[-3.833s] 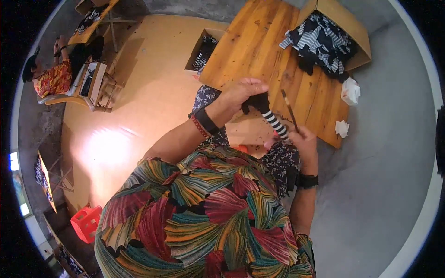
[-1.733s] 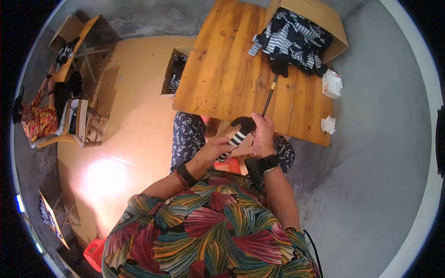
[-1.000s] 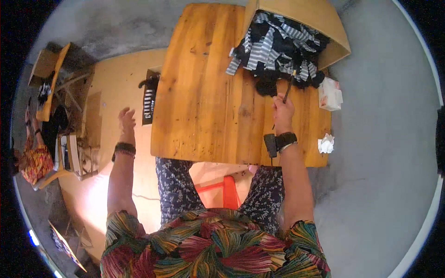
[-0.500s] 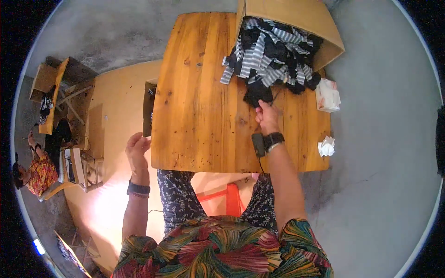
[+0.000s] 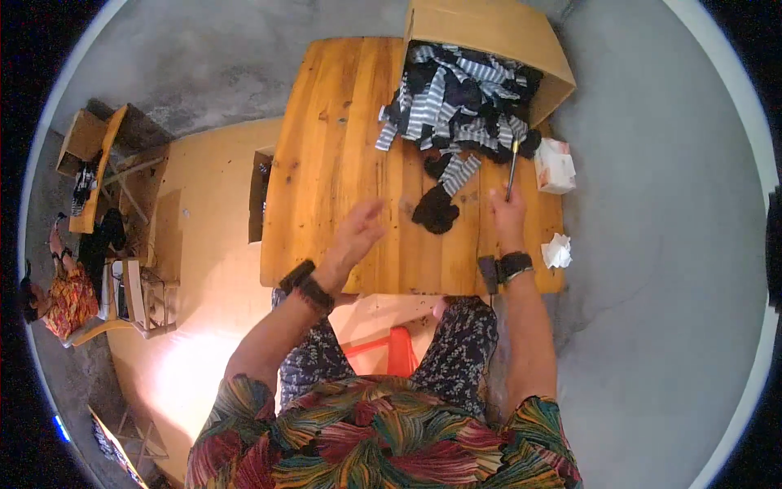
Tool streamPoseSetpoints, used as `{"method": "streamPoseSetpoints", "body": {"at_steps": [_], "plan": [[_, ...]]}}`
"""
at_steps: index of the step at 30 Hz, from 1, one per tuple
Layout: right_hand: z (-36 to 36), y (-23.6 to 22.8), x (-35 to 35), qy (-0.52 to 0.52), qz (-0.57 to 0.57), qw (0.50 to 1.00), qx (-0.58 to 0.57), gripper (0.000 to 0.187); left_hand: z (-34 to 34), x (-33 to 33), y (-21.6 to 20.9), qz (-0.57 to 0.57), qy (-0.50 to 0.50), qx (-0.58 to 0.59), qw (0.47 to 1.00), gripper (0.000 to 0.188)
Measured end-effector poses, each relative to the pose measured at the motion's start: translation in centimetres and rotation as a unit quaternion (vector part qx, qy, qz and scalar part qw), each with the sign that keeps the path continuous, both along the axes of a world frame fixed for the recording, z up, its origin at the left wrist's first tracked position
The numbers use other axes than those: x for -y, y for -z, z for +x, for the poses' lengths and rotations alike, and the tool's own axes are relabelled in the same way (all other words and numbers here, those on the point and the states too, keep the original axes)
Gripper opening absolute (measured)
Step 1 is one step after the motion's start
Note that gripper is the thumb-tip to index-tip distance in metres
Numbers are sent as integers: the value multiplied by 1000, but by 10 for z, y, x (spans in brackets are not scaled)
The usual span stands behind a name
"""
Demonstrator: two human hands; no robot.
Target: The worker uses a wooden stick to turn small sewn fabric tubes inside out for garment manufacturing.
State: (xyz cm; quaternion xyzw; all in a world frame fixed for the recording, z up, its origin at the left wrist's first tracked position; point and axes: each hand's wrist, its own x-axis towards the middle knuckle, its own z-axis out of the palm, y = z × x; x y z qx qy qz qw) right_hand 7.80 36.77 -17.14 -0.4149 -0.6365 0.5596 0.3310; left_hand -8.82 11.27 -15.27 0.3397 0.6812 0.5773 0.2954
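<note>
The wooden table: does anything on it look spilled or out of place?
The carton lies on its side, and striped knit pieces spill onto the table. Crumpled white paper by the right edge looks like litter.

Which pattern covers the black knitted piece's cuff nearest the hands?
The knitted cuff has grey-and-white stripes; head view.

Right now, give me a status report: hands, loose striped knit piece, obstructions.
Left hand open, empty, over wooden table. Right hand gripping thin dark rod. Striped knit piece lying between hands; knit pile from cardboard box close behind it.
</note>
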Motion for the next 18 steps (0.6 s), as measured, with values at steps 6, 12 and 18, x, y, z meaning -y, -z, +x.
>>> {"method": "streamPoseSetpoints", "body": {"at_steps": [6, 12, 18], "plan": [[-42, -23, -76, 4, 35, 999, 26, 34, -56, -132, -13, 66, -9, -10, 998, 60], [-78, -5, -144, -28, -24, 994, 105, 55, -92, -182, 13, 107, -93, 131, 981, 65], [-116, 8, -130, -63, -109, 981, 148, 34, -98, -206, 29, 157, -117, 280, 940, 71]]}}
